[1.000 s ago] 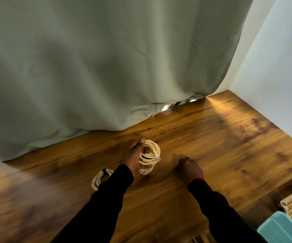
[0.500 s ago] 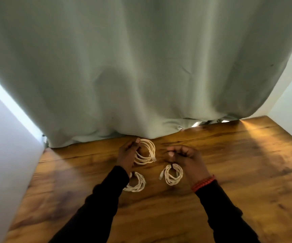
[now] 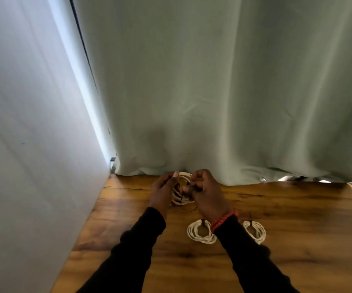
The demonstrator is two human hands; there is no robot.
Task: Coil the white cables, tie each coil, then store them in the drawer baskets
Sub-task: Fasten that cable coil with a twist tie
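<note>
Now both hands, left (image 3: pixel 164 190) and right (image 3: pixel 205 193), pinch white coil (image 3: pixel 181 198) between them; 2 tied coils (image 3: pixel 200 231) nearer.

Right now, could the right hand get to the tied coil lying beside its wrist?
Probably yes. The tied coil lies open on the table just below the right hand, nothing covering it, but that hand is busy with a dark tie on the held coil.

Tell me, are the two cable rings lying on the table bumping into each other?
Apart. The head view shows the left tied coil and the right tied coil lying on either side of the right sleeve, separated by it.
</note>
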